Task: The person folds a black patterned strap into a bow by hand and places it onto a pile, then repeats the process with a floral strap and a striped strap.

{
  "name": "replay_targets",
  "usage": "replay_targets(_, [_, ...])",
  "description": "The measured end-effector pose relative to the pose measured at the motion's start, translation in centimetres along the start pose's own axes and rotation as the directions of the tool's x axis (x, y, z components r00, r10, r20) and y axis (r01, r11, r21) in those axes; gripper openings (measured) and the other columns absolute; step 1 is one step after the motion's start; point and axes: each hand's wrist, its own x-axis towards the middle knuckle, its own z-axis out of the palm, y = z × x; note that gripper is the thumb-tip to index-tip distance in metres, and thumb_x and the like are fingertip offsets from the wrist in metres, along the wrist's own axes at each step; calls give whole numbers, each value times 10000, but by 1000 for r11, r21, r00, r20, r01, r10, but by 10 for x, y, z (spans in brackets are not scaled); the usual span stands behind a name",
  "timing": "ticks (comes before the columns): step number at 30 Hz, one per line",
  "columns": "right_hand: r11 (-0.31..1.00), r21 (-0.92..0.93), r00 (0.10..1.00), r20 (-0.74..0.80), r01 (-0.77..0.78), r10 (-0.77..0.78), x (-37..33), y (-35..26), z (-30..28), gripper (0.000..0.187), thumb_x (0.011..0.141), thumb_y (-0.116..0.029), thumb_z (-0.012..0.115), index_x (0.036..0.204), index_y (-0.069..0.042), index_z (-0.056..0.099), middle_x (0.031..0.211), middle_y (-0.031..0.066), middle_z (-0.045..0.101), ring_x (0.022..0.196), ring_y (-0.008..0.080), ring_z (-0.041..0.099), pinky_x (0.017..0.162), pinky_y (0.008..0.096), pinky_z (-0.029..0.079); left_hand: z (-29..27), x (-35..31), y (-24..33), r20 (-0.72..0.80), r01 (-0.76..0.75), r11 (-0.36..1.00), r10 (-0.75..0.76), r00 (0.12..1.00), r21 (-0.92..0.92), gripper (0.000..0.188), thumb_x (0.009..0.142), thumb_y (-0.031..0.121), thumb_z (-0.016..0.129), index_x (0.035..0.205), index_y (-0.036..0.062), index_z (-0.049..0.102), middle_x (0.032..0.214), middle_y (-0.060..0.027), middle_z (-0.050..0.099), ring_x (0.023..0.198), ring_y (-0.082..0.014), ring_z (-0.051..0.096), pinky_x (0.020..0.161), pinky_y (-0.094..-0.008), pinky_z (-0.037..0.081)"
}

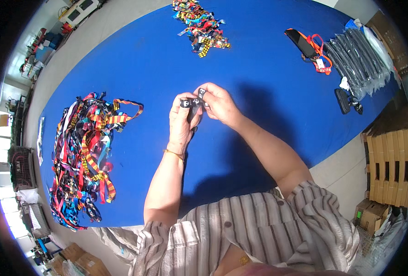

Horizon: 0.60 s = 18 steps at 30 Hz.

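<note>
Over the middle of the blue table, both my hands are closed on one black strap (pixel 195 102) printed with white figures. My left hand (pixel 181 122) pinches it at the left, where a flat stretch of it lies across the fingers. Close beside it, my right hand (pixel 220 106) grips the other part between thumb and fingers. The fingers cover much of the strap, so its full length and any fastener cannot be made out. A thick heap of multicoloured printed straps (pixel 70 156) lies to the left, with a striped strap (pixel 121 118) looping out of it.
At the far side of the blue table (pixel 144 69) sits a pile of small colourful strap pieces (pixel 204 30). Several dark plastic-wrapped packs (pixel 358 60) lie at the far right, near a black case (pixel 300 42) and an orange strap (pixel 318 43). Cardboard stacks (pixel 392 168) stand beyond the right edge.
</note>
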Motion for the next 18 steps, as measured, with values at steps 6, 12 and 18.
replay_targets(6, [997, 61, 999, 31, 43, -45, 3, 3, -6, 227, 1051, -216, 431, 987, -73, 595, 598, -30, 466, 407, 34, 366, 357, 207, 286, 6, 5, 4, -31, 101, 994, -102, 994, -39, 372, 1005, 432, 526, 1082, 73, 581, 732, -57, 612, 412, -40, 319, 402, -196, 246])
replay_targets(12, [982, 187, 999, 51, -14, 4, 2, -5, -1, 268, 1061, -276, 428, 1002, -62, 578, 584, -29, 446, 395, 37, 352, 348, 213, 268, 8, 5, 6, -146, 222, 961, -246, 958, -166, 423, 1038, 472, 410, 1071, 87, 582, 623, -27, 523, 366, -56, 286, 378, -217, 244])
replay_targets(18, [989, 118, 994, 39, 92, -97, -3, -14, 3, 212, 1043, -221, 474, 1039, -35, 575, 617, -14, 483, 424, 32, 375, 359, 215, 278, 5, 10, 5, -167, 324, 920, -363, 917, -220, 348, 1058, 368, 403, 918, 80, 539, 590, -35, 508, 347, -66, 278, 354, -221, 243])
